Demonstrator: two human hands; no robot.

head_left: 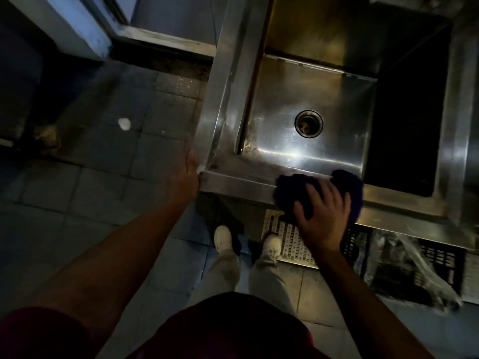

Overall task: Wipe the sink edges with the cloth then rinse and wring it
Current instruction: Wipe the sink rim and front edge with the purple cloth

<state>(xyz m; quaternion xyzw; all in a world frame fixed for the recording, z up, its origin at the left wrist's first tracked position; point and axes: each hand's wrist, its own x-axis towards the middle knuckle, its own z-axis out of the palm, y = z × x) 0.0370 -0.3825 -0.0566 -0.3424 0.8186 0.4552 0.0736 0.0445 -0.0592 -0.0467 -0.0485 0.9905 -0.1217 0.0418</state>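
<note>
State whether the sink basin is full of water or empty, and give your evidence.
Empty. The sink floor is bare steel, and the drain sits open with no standing water over it.

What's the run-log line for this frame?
step: wiping front sink edge | right hand: presses dark purple cloth on steel sink rim | left hand: at rim corner

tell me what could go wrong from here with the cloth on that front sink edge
1. The cloth overhangs the narrow front edge of the sink on both sides; the right hand presses it with spread fingers, so a fast stroke could push it off onto the floor.
2. The left hand rests at the sink's metal corner, which could scrape skin if the person leans in.
3. The light is dim, so missed grime on the edge seems likely.
</note>
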